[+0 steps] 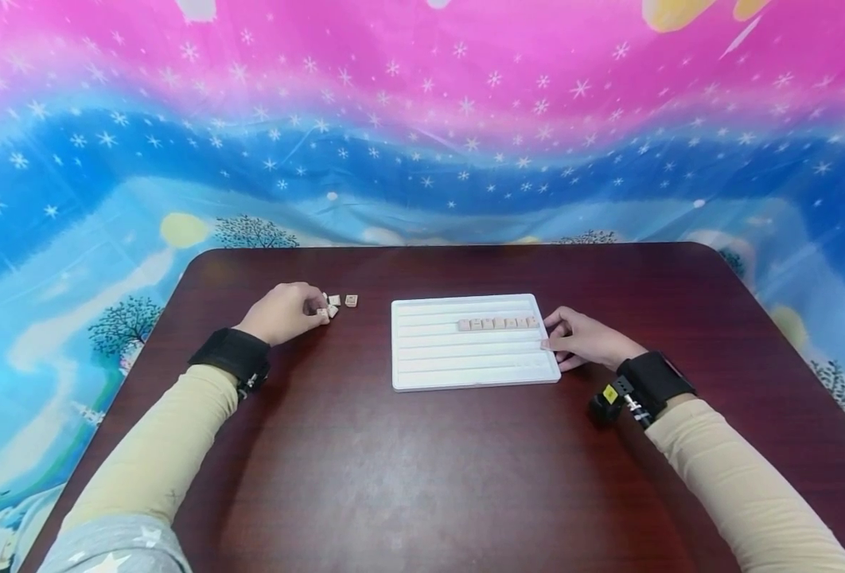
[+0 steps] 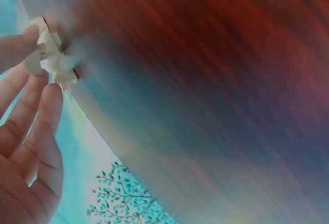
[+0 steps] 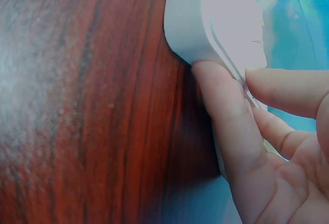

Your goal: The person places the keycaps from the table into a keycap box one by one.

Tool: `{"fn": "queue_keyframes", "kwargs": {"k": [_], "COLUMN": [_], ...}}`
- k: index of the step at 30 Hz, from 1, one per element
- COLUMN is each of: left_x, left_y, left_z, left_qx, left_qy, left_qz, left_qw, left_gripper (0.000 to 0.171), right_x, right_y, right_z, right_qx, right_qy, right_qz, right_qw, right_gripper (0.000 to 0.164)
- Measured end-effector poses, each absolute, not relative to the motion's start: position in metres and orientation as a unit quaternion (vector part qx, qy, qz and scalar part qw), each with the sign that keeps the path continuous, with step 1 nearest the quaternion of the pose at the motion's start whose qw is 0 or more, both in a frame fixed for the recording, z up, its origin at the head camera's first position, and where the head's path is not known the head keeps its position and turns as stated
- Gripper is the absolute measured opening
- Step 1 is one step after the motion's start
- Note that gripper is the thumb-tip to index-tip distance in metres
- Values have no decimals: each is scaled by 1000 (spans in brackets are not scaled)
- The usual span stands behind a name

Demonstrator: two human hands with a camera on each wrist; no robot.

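Observation:
My left hand [image 1: 284,312] is at a small cluster of beige keycaps [image 1: 333,301] on the left of the table. Its thumb and fingertips pinch one keycap [image 2: 35,62] there, with others right beside it in the left wrist view. A white ridged tray [image 1: 473,368] lies to the right of the cluster. One row of several keycaps [image 1: 498,324] stands on it, reaching towards its right end. My right hand [image 1: 586,337] grips that end, thumb over the rim [image 3: 229,62] and fingers along the outer side wall.
A single keycap [image 1: 352,301] lies just right of the cluster. The dark reddish wooden table [image 1: 408,469] has rounded far corners. Behind it hangs a pink and blue patterned cloth [image 1: 422,159]. Black bands with small cameras circle both wrists.

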State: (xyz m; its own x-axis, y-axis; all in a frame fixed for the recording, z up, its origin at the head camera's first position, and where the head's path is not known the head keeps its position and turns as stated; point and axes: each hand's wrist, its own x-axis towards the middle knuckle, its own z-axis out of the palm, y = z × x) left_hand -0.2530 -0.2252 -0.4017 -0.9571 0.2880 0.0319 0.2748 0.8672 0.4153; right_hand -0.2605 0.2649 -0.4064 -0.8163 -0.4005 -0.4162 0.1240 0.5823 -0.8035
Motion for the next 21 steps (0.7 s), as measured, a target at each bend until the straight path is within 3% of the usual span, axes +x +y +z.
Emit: {"fn": "queue_keyframes", "kwargs": {"k": [7, 21], "left_x": [-250, -249], "left_y": [-217, -191], "left_z": [-403, -400], "left_qx": [185, 188], "left_qy": [958, 951], "left_qz": [217, 242], "left_qw": [-23, -27], "left_gripper": [14, 15], "right_x": [-261, -258], "right_y": [265, 264], "right_z": [-406, -406], "right_qx": [-82, -89], "right_qy": [841, 848], "right_qz": [-448, -439], "right_qw": [291, 284], "right_gripper": [46, 47]}}
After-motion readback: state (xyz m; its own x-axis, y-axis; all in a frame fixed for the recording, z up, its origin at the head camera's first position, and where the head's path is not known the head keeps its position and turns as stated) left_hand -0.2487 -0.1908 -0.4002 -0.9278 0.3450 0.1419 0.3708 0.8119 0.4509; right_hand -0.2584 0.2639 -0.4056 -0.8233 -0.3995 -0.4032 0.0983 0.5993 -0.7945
